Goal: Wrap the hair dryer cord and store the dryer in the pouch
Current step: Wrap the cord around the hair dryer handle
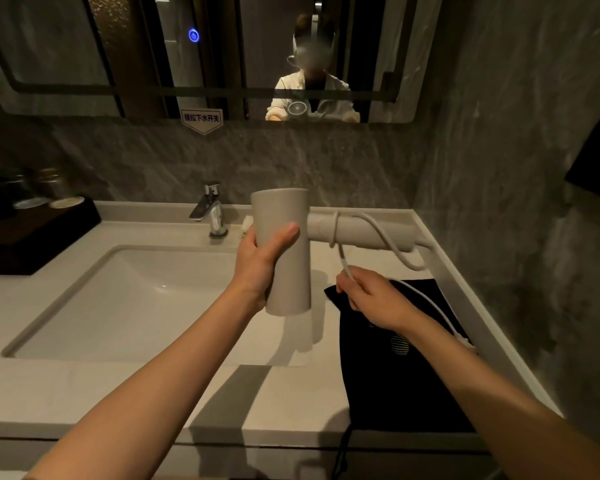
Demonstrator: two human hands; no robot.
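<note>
A pale grey hair dryer point(284, 216) hangs in the air over the counter, barrel upright, handle point(360, 230) pointing right. My left hand point(260, 258) grips the barrel. The white cord point(388, 237) loops once around the handle near the barrel and sags to the right. My right hand point(371, 296) pinches the cord just below the handle, and the rest of the cord trails over the wrist to the plug point(464, 341) at the right. The black pouch point(395, 382) lies flat on the counter under my right forearm, its drawstring hanging over the front edge.
A white sink basin point(135, 306) with a chrome tap point(211, 213) lies left of the dryer. A dark tray point(31, 233) with cups and jars stands at the far left. A mirror point(222, 57) hangs above; a stone wall point(516, 202) closes the right side.
</note>
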